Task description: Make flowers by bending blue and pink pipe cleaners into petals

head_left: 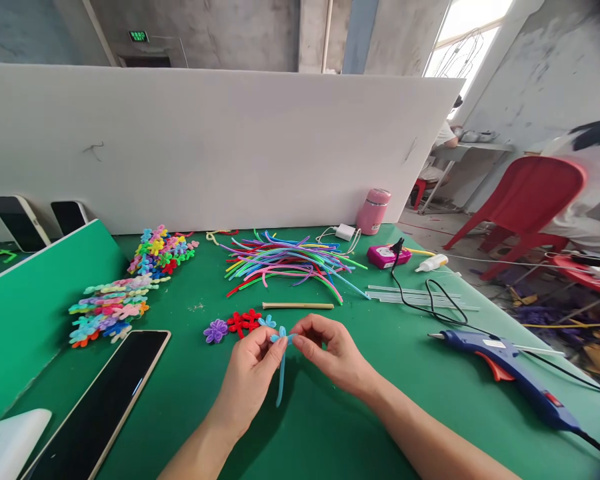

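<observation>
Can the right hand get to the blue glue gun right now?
Probably yes: across the green tabletop, no object shows between the right hand and the glue gun, though that hand is busy at the light blue pipe cleaner.

Open green tabletop lies between the tablet and the glue gun. A wooden stick and the heaped pipe cleaners block the way forward; a black cord loops across the right side.
</observation>
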`<state>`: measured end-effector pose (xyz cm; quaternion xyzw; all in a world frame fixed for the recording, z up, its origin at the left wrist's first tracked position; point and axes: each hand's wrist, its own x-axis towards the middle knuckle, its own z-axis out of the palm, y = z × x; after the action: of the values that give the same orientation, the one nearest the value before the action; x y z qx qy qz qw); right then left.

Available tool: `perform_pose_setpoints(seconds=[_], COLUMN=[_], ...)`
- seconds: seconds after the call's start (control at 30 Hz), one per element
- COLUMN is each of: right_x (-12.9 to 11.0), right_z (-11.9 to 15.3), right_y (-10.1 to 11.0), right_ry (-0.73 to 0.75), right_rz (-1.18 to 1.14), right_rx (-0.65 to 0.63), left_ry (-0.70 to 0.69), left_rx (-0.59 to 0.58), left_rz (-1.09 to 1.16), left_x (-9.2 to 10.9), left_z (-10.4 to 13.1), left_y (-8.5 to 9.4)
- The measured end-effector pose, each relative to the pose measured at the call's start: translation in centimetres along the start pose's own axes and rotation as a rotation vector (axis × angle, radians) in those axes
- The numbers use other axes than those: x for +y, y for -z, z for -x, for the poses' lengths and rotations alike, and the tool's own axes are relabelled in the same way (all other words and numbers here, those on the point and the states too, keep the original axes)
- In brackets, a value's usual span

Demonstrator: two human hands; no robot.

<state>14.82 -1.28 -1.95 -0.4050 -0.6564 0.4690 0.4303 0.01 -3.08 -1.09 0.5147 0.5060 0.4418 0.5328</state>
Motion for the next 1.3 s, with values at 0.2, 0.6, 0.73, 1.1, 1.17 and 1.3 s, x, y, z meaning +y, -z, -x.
perform_pose_setpoints(seconds=[0.2, 0.6, 0.73, 1.1, 1.17, 1.3], right_x=[0.5, 0.2, 0.2, 0.8, 0.8, 0.1], right_z=[0.0, -0.2, -0.3, -0.8, -0.8, -0.8], right_y=[-0.8, -0.9, -0.4, 0.2, 0.6, 1.3], right_ry=[-0.060, -0.156, -0.182, -0.151, -0.127, -0.001], right_rz=[-0.194, -0.371, -0.358, -0.246, -0.215, -0.006], right_rx=[0.013, 0.034, -0.044, 0.037, -0.005, -0.087], left_ry=[0.039, 0.133, 0.178, 0.228, 0.234, 0.253], left_rx=[-0.023, -0.128, -0.229, -0.068, -0.039, -0.023], left_rz=[0.136, 0.168, 0.188, 0.252, 0.277, 0.370], left_x=[-0.2, 0.0, 0.2, 1.2, 1.1, 0.6], left_z=[-0.1, -0.3, -0.2, -0.6, -0.8, -1.0], left_y=[0.0, 0.4, 0.5, -0.9, -1.1, -1.2])
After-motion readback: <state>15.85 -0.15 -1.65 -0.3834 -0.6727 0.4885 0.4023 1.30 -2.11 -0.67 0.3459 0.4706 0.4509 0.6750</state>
